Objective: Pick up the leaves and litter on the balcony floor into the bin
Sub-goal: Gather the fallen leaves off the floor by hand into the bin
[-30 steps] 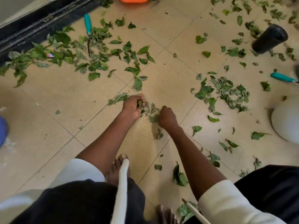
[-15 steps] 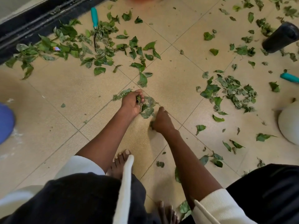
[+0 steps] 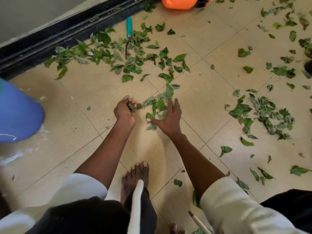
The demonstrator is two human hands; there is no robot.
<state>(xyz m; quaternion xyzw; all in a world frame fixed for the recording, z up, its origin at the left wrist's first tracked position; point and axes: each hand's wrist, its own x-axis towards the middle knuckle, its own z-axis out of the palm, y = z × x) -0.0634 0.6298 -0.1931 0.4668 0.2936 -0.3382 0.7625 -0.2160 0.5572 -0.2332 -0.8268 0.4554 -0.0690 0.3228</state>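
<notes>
I am looking down at both hands working low over the tiled floor (image 3: 211, 102). My left hand (image 3: 125, 110) is curling its fingers around a small wad of leaves (image 3: 130, 105), holding it just above the tiles. My right hand (image 3: 168, 117) is lying spread wide, fingers straight and thumb stretched toward the left hand, pressing flat on a small cluster of leaves (image 3: 158, 105) that is sitting between the two hands and reaching a little beyond their fingertips.

Farther ahead of the hands, a long band of leaves (image 3: 118, 56) is lying along the dark door track (image 3: 50, 38), with a teal-handled tool (image 3: 129, 28) partly buried in it and a small scrap of coloured litter (image 3: 90, 53) among the leaves. Off to the right of my right hand another pile of leaves (image 3: 263, 114) is resting well apart from it, with loose single leaves scattered around. A blue bin (image 3: 16, 114) is standing well to the left of my left hand. An orange container (image 3: 179, 2) is sitting far ahead, at the top edge. A bare foot (image 3: 135, 179) is showing below and between the forearms.
</notes>
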